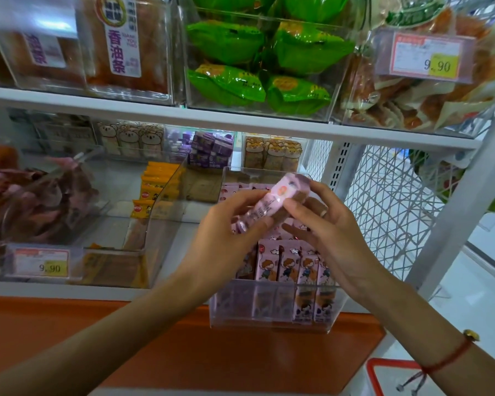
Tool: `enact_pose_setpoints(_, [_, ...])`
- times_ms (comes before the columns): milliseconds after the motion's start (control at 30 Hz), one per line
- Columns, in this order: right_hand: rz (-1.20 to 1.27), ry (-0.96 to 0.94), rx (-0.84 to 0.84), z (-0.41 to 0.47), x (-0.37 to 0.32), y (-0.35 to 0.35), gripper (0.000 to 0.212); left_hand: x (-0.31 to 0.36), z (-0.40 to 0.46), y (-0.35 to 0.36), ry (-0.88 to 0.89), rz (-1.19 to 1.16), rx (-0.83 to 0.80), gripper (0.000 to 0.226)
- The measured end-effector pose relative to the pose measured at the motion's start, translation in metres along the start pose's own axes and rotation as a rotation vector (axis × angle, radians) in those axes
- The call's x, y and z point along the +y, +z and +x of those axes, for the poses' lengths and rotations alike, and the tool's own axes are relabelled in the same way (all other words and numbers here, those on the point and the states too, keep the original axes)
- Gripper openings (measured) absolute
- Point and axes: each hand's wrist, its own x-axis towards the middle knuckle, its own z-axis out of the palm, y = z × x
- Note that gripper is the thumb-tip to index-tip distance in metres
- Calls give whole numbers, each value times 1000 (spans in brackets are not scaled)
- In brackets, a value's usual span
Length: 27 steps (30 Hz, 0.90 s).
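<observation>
Two hands point(226, 232) point(326, 224) round one pink packet point(279, 195)

Clear bin point(269, 310): mouth stood open upward; upright pink packets point(290, 267) filled its front. 12 o'clock: shelf board point(240, 121) capped the headroom. 3 o'clock: wire mesh panel point(383, 210) closed the side. 9 o'clock: neighbouring bin point(166, 192) stood just beside, wall slanted. 6 o'clock: approach over the orange ledge point(183, 352) lay open
</observation>
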Motion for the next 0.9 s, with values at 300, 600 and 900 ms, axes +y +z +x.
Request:
enact_pose_setpoints(300, [170,132,111,1,-2,-7,61,7,2,-3,-152,59,-25,55])
enact_pose_setpoints(600, [109,208,91,2,-2,-9,56,7,1,-7,-38,75,37,37])
enact_pose_setpoints(900, [397,205,-48,3,-9,-13,54,2,-1,-13,430,396,-48,39])
